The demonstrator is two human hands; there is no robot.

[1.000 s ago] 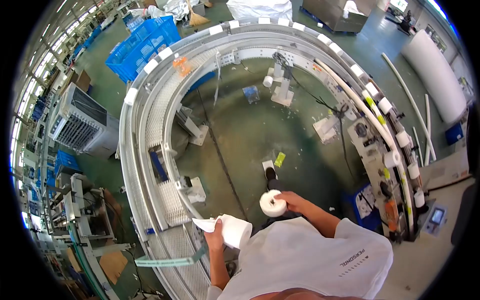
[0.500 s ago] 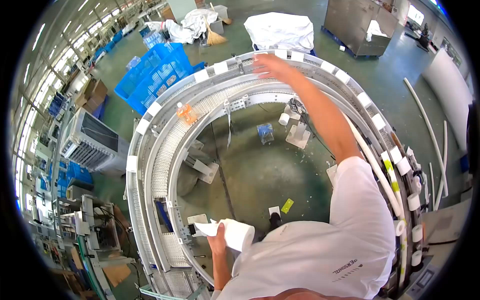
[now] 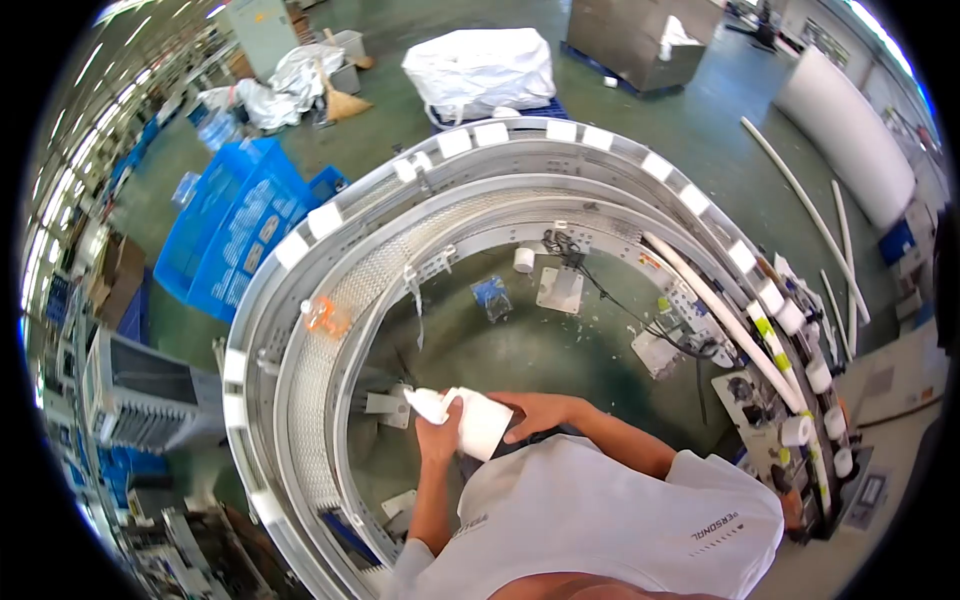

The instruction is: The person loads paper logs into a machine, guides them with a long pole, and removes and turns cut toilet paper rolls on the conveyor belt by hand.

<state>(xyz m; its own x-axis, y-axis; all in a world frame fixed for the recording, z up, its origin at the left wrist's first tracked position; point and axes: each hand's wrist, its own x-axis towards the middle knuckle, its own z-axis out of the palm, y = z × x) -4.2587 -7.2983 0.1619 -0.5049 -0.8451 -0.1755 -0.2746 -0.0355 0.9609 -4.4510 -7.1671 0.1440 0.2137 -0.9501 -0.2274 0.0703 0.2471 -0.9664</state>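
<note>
A large white paper roll (image 3: 484, 424) with a loose crumpled end is in front of my body, inside the curve of the conveyor. My left hand (image 3: 440, 432) is wrapped round its left end, thumb on top. At the roll's right end is my right hand (image 3: 541, 412), its fingers spread and bent against or close beside the end face. I see nothing else in the right hand. White rolls (image 3: 560, 131) stand spaced along the conveyor's outer track (image 3: 385, 197).
An orange-tinted bottle (image 3: 326, 317) lies on the inner conveyor belt. Blue crates (image 3: 225, 235) stand at the left, beyond the conveyor, and a white-wrapped bundle (image 3: 480, 72) is behind it. Long pale tubes (image 3: 800, 205) lie on the right floor near a big white roll (image 3: 850, 135).
The small roll that my right hand held a second ago is gone from it. That hand reached out over the outer track, then came back to the large roll's right end.
</note>
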